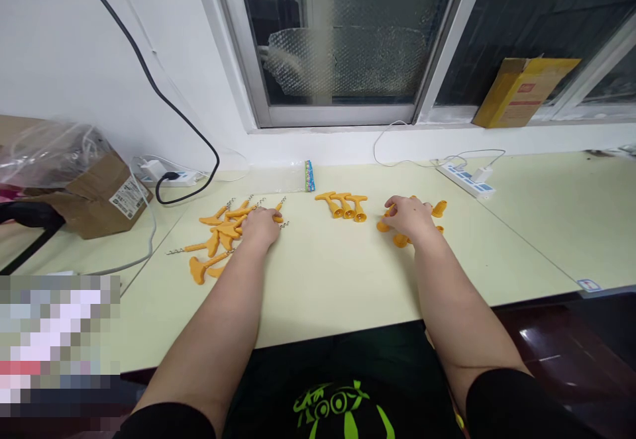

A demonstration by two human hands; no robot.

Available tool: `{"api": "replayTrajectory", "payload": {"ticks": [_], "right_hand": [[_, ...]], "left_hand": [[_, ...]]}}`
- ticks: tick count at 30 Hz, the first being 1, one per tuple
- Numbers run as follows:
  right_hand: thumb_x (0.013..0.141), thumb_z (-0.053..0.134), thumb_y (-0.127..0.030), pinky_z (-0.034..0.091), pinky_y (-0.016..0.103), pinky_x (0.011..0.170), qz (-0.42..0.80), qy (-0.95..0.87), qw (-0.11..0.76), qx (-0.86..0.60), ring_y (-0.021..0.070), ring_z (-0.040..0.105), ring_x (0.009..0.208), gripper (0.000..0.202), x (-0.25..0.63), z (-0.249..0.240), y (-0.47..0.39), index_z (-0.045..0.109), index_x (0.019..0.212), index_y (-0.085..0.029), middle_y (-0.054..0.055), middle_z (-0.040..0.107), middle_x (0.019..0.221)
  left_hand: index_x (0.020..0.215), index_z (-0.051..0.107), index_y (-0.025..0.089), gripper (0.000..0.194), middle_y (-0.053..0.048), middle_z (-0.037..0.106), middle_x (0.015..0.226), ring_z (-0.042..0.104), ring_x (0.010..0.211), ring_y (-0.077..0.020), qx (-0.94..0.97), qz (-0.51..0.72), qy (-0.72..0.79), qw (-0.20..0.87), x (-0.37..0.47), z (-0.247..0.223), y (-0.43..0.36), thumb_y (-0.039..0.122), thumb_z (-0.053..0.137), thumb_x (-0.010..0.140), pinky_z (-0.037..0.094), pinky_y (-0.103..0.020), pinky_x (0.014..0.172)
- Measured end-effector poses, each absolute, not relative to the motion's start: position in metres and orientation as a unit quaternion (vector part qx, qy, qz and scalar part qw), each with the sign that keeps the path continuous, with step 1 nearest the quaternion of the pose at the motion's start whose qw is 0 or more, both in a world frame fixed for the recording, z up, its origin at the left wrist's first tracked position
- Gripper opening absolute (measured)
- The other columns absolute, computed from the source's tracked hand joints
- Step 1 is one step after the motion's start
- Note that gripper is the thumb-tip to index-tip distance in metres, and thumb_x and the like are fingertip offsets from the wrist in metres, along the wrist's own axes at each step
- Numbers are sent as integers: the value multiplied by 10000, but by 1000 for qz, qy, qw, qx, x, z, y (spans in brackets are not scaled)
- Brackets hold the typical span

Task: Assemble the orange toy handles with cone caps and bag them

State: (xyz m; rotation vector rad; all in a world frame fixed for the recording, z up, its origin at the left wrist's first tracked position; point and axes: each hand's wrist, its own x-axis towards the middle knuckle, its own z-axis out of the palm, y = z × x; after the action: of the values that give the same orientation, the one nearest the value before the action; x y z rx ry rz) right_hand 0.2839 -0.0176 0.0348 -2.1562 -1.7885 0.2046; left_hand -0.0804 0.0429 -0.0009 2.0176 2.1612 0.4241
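My hands: well apart on the table, palms down, with both arms reaching forward.
My left hand (261,227): at the right edge of the corkscrew pile, fingers curled over orange pieces there; I cannot tell whether they grip one.
Corkscrew pile (228,229): to the left on the table, orange T-shaped handles with bare metal spirals, lying loosely across one another and pointing several ways.
My right hand (410,217): above the orange caps, thumb and fingers bent down among them; I cannot tell whether one is pinched.
Orange caps (400,240): small hollow pieces to the right, scattered under and around my right hand, partly hidden by it.
Row of three (346,206): between my hands, orange T-handles, each with a flared end towards me, lying close side by side.
Table (322,280): pale yellow-green, running along the wall.
Clear bag (283,177): flat on the table beyond the row, with a colourful strip at its right end.
Right power strip (467,179): white, near the wall, with a charger plugged in.
Cardboard box (102,194): brown, far left, with clear plastic on top.
Yellow carton (527,91): leaning against the window, upper right.
My shirt (322,359): dark, with a bright green print.
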Motion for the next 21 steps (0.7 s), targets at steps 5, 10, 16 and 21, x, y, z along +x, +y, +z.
{"api": "replayTrajectory", "payload": {"ticks": [5, 10, 16, 21], "right_hand": [[714, 689, -217, 367, 444, 917, 68, -640, 164, -748, 276, 619, 969, 205, 282, 31, -16, 728, 913, -242, 34, 748, 910], [682, 681, -202, 448, 339, 749, 117, -655, 239, -708, 218, 632, 839, 199, 278, 32, -18, 691, 880, -219, 48, 720, 963], [739, 590, -241, 500, 295, 733, 253, -671, 426, -552, 177, 652, 846, 235, 257, 30, -19, 587, 974, -233, 29, 671, 1042], [827, 620, -315, 532, 330, 826, 341, -675, 478, -447, 188, 664, 909, 229, 230, 17, -18, 548, 1030, -238, 41, 690, 1068]], "left_hand": [[1083, 752, 249, 373, -131, 668, 1273, 532, 1278, -369, 681, 208, 701, 47, -81, 2, 41, 121, 532, 811, 377, -552, 1094], [1162, 627, 223, 299, -101, 674, 1190, 611, 1174, -264, 687, 464, 549, 106, -72, 5, 39, 235, 479, 902, 449, -439, 1078], [1031, 539, 215, 240, -9, 597, 770, 571, 608, -150, 531, 590, 416, 443, -49, -2, 36, 311, 451, 830, 503, -301, 609], [952, 528, 212, 206, 11, 549, 769, 461, 545, -99, 525, 576, 392, 489, -35, -4, 30, 284, 493, 763, 401, -234, 525]]}}
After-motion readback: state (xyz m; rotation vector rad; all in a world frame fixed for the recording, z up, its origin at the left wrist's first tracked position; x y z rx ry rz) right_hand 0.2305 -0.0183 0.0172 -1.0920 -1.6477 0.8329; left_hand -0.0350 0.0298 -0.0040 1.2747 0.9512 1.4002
